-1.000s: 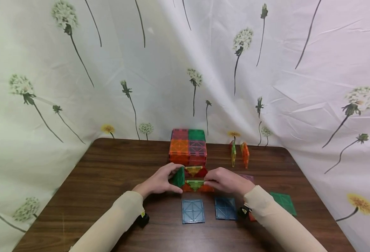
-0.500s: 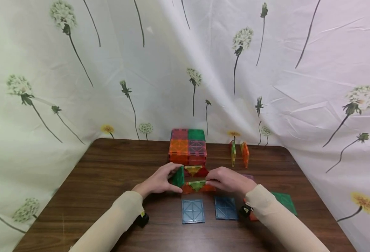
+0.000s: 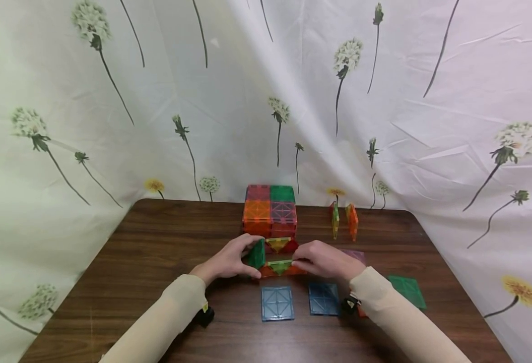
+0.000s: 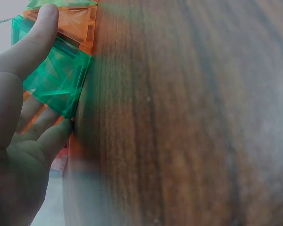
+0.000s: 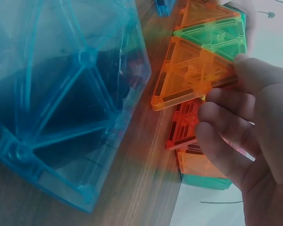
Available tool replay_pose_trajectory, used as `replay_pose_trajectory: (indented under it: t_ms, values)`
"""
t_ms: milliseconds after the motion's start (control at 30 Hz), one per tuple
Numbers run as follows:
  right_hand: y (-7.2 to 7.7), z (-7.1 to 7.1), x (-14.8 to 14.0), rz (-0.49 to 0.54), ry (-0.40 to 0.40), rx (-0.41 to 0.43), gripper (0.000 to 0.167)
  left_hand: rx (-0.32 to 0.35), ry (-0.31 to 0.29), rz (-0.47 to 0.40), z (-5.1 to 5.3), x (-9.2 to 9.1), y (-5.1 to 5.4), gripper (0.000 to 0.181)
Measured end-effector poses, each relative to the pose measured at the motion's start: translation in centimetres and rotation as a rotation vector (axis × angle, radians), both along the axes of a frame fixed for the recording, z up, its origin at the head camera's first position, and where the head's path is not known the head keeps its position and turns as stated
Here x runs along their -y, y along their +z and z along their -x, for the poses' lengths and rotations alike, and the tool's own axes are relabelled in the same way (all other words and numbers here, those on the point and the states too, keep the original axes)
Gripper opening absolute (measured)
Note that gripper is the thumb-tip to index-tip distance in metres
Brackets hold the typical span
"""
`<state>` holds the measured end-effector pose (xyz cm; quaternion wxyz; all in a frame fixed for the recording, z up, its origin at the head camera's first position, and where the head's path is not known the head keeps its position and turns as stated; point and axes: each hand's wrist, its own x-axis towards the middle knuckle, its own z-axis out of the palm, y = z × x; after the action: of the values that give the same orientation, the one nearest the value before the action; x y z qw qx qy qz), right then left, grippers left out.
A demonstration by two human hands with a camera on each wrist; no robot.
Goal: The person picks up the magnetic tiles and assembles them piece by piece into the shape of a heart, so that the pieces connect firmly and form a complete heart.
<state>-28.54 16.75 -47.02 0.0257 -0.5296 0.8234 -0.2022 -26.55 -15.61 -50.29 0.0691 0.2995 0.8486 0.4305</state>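
I wear long cream sleeves, the left sleeve (image 3: pixel 161 315) and the right sleeve (image 3: pixel 408 317) both plain and softly creased; they end at the wrists, leaving my left hand (image 3: pixel 229 259) and right hand (image 3: pixel 322 259) bare; a small black device (image 3: pixel 206 317) — with a bright yellow patch (image 3: pixel 205 307) — shows at my left wrist; another black device (image 3: pixel 348 306), bearing a small pale mark (image 3: pixel 351 303), shows at my right.

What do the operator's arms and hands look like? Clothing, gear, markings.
Both hands, left and right, are ungloved. Plain cream long sleeves reach the wrists, no print visible. A small black device sits at each cuff: left one with a yellow patch, right one with a small pale mark. No cables visible.
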Motion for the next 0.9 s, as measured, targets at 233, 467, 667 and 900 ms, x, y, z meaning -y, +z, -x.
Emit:
replay_pose_trajectory:
  t_ms: [233,467,667,900]
  values:
    - [-0.1,-0.4,-0.7,0.017,-0.039,-0.016,0.013,0.014,-0.028,-0.016,-0.1,0.0,-0.3,0.089]
    - [0.5,-0.2,-2.7,0.109,-0.106,-0.024,0.017,0.020,-0.056,-0.011,0.0,0.3,-0.4,0.090]
    - [0.3,-0.4,-4.3,0.051,-0.204,0.006,0.021,0.012,-0.062,-0.004,0.2,0.5,-0.2,0.091]
    - [-0.2,-2.1,-4.3,-0.018,-0.140,0.038,0.032,0.021,-0.063,-0.013,0.5,0.5,-0.2,0.090]
